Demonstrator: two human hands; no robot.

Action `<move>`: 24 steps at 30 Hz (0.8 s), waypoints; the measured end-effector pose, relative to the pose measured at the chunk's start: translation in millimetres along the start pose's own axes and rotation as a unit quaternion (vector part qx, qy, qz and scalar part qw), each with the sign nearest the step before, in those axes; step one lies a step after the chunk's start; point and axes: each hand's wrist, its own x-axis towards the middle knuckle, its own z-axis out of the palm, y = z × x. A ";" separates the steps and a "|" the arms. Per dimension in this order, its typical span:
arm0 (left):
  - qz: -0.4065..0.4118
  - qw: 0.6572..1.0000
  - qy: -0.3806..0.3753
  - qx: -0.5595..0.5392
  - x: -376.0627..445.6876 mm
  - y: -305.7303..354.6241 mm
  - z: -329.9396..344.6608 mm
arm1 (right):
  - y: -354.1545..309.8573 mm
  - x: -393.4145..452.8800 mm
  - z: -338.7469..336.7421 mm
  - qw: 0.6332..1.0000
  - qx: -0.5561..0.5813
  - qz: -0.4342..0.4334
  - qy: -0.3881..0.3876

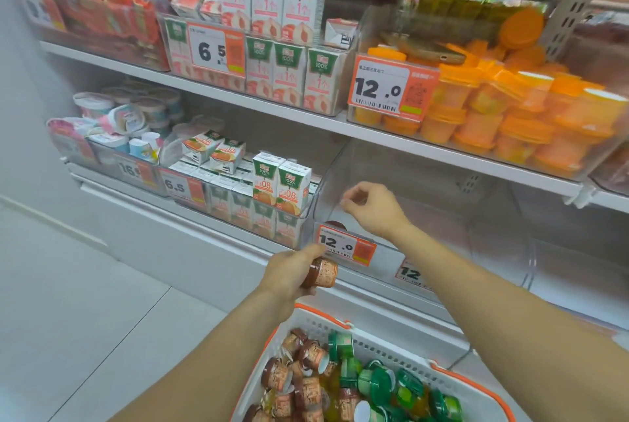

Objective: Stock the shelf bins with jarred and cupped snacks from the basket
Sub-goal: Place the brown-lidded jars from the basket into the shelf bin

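Note:
My left hand (pixel 289 277) grips a small brown-lidded snack cup (pixel 321 272) just in front of the lower shelf's price tag marked 12.0 (pixel 345 246). Over the clear shelf bin (pixel 425 190) hovers my right hand (pixel 371 209), fingers loosely curled and holding nothing. That bin looks nearly bare, with one dark cup (pixel 335 226) showing behind the tag. Below, the white basket with orange handles (pixel 381 345) holds several brown cups (pixel 306 374) and green-lidded cups (pixel 384 384).
Juice cartons (pixel 282 188) fill the bin left of the clear one. The upper shelf has orange jelly cups (pixel 510 118) and peach juice cartons (pixel 272 30). Pastel tubs (pixel 126 115) sit far left. Another clear bin (pixel 561 251) stands at right. Grey floor tiles lie at left.

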 end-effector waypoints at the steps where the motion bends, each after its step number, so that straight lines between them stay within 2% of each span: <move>1: -0.001 1.000 -0.007 -0.018 -4.3 0.5 0.7 | -7.8 -10.4 -7.2 0.999 0.025 -0.038 0.021; 2: -0.004 0.999 -0.017 -0.045 -8.8 1.3 2.2 | -15.0 -21.5 -14.0 0.997 0.046 -0.068 0.004; 3: -0.010 0.997 -0.028 -0.078 -13.2 2.0 4.2 | -22.4 -34.3 -20.6 0.994 0.050 -0.090 -0.047; 5: -0.014 0.990 -0.051 -0.131 -21.7 2.7 9.6 | -34.5 -60.2 -28.1 0.980 0.003 -0.098 -0.174; 6: -0.012 0.986 -0.068 -0.149 -25.9 3.1 12.8 | -37.5 -71.0 -29.4 0.973 -0.025 -0.097 -0.208; 8: -0.005 0.978 -0.110 -0.179 -34.3 5.8 19.1 | -35.2 -83.3 -26.9 0.977 -0.030 -0.094 -0.190; 10: 0.001 0.969 -0.127 -0.210 -41.3 9.9 21.7 | -31.5 -87.2 -26.5 0.988 0.073 -0.038 -0.133; 13: 0.052 0.976 -0.114 -0.181 -49.0 16.6 20.3 | -25.4 -83.7 -35.6 0.973 0.214 0.061 -0.061; 15: 0.090 0.977 -0.104 -0.163 -52.3 16.7 20.7 | -24.7 -83.7 -42.3 0.959 0.262 0.083 -0.073; 18: 0.130 0.975 -0.075 -0.164 -54.2 13.1 20.5 | -28.7 -85.2 -45.5 0.938 0.295 0.108 -0.148; 20: 0.162 0.976 -0.065 -0.129 -55.1 11.4 19.5 | -28.3 -80.7 -44.0 0.922 0.330 0.126 -0.161; 24: 0.209 0.977 -0.017 0.048 -50.8 8.9 11.9 | -16.7 -49.2 -39.3 0.873 0.443 0.190 -0.076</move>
